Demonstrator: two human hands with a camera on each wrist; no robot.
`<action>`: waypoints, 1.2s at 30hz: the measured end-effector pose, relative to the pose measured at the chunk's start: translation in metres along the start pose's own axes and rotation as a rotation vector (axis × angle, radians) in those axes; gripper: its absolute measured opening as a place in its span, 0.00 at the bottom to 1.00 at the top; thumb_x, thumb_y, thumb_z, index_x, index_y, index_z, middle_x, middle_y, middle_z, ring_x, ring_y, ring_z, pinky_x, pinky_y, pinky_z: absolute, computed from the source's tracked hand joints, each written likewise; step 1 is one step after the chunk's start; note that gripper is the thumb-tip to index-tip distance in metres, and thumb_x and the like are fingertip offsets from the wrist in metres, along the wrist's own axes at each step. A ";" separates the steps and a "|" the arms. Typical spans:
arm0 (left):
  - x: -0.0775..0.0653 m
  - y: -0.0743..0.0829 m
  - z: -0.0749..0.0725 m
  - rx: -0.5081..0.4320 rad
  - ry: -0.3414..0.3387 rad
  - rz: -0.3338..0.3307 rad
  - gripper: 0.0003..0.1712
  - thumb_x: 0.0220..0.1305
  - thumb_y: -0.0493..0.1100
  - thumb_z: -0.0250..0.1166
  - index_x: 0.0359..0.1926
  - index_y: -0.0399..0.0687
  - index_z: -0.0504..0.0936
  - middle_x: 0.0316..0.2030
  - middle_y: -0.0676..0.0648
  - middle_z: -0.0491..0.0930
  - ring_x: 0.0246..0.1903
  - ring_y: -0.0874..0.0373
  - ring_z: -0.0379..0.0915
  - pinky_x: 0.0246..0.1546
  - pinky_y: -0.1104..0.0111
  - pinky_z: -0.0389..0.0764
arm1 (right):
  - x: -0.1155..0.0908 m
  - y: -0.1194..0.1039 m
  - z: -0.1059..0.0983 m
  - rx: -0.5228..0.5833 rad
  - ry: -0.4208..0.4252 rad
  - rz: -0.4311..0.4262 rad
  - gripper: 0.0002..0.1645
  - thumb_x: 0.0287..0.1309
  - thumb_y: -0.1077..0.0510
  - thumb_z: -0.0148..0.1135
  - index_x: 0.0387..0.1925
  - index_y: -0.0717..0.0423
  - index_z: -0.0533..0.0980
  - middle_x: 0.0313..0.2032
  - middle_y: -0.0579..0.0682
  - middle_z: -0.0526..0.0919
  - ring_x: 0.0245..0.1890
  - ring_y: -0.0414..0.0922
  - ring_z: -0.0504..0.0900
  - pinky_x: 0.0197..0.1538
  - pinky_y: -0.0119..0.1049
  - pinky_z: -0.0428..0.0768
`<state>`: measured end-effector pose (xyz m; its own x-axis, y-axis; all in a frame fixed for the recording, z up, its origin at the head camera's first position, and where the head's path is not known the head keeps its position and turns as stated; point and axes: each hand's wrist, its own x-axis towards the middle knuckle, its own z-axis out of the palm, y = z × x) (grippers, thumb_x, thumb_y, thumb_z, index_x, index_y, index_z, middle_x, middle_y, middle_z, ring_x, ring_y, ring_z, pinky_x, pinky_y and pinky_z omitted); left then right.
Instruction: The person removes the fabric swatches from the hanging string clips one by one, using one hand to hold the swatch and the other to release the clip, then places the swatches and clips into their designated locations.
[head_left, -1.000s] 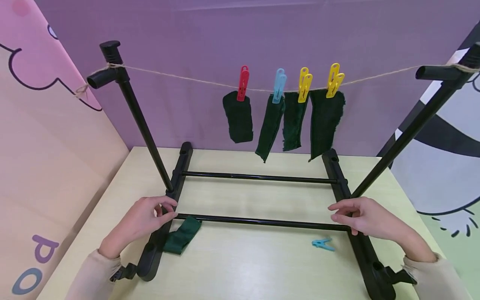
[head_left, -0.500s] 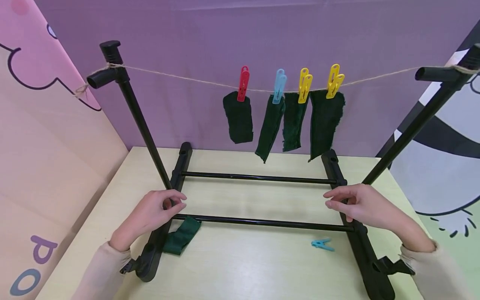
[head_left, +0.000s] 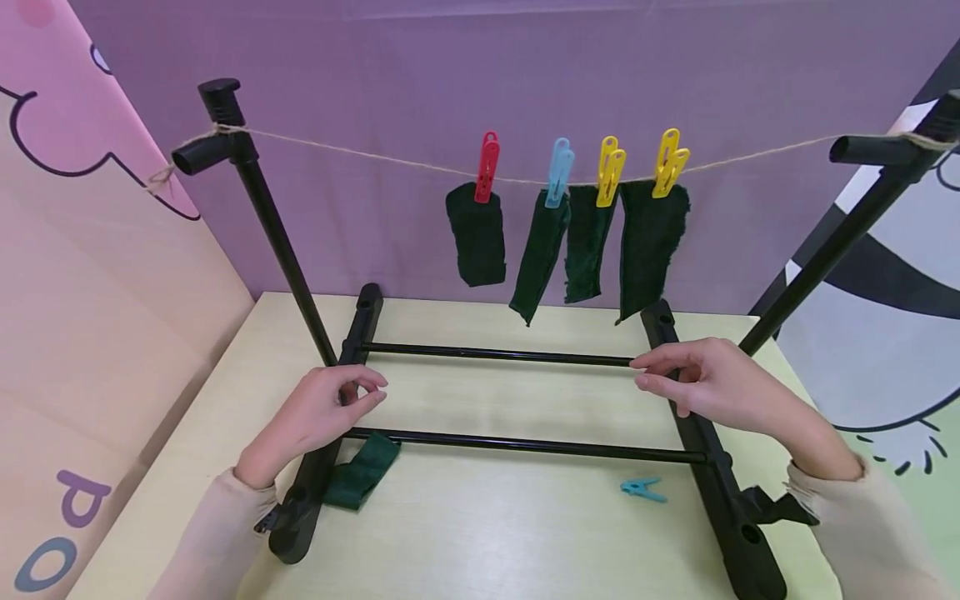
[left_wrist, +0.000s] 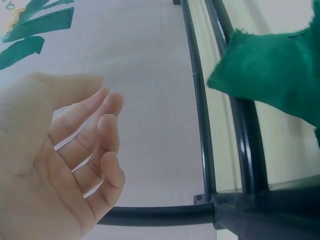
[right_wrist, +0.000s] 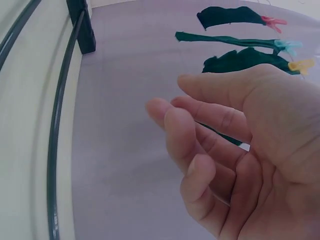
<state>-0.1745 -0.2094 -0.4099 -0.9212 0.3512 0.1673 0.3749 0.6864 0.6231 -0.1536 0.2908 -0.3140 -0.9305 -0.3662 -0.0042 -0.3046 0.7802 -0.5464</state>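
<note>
My left hand [head_left: 322,408] hovers over the left foot of a black rack, loosely curved, nothing in its fingers. Below it a folded dark green cloth [head_left: 362,473] lies against the front crossbar [head_left: 525,444]. On the right, my right hand [head_left: 708,383] hangs above the rack's right foot, also loosely curved around nothing. A light blue clothespin [head_left: 643,489] lies on the table below that hand. Several dark green cloths hang from a string [head_left: 360,154], held by a red clothespin [head_left: 487,167], a blue clothespin [head_left: 558,172] and two yellow clothespins [head_left: 611,171]. The right wrist view shows empty fingers [right_wrist: 200,185].
The rack's left post [head_left: 281,242] and right post [head_left: 840,237] slant up to the string's ends. A rear crossbar [head_left: 495,354] spans the pale table [head_left: 487,533]. Behind stands a purple backdrop [head_left: 360,75], with printed panels on both sides.
Both hands have risen and moved a little inward, toward the back of the rack. The cloths, clothespins and rack stay where they were.
</note>
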 end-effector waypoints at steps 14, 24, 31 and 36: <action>0.011 0.011 0.006 -0.067 0.070 0.006 0.09 0.72 0.43 0.71 0.50 0.53 0.91 0.38 0.53 0.88 0.32 0.58 0.76 0.28 0.68 0.75 | 0.012 -0.025 -0.013 -0.043 0.012 -0.021 0.17 0.72 0.51 0.68 0.58 0.50 0.86 0.46 0.48 0.92 0.20 0.39 0.80 0.26 0.35 0.74; 0.019 0.019 0.008 -0.084 0.122 0.024 0.08 0.73 0.43 0.71 0.50 0.53 0.90 0.35 0.53 0.86 0.32 0.56 0.74 0.27 0.67 0.74 | 0.019 -0.042 -0.017 -0.051 0.047 -0.044 0.16 0.72 0.48 0.68 0.56 0.48 0.87 0.45 0.48 0.93 0.19 0.40 0.81 0.24 0.36 0.71; 0.027 0.028 0.011 -0.115 0.176 0.008 0.08 0.72 0.44 0.71 0.50 0.52 0.90 0.37 0.52 0.88 0.33 0.56 0.76 0.28 0.67 0.75 | 0.029 -0.055 -0.023 -0.054 0.095 -0.101 0.16 0.72 0.50 0.69 0.56 0.49 0.87 0.44 0.50 0.93 0.20 0.39 0.82 0.26 0.34 0.77; 0.031 0.034 0.012 -0.144 0.174 0.017 0.08 0.73 0.44 0.71 0.50 0.52 0.90 0.40 0.52 0.88 0.34 0.56 0.77 0.31 0.66 0.77 | 0.033 -0.063 -0.026 -0.042 0.135 -0.115 0.16 0.72 0.50 0.69 0.57 0.45 0.87 0.42 0.48 0.92 0.18 0.41 0.80 0.26 0.34 0.76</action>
<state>-0.1887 -0.1677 -0.3923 -0.9236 0.2384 0.3001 0.3833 0.5786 0.7199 -0.1705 0.2426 -0.2582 -0.9068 -0.3856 0.1704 -0.4166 0.7584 -0.5013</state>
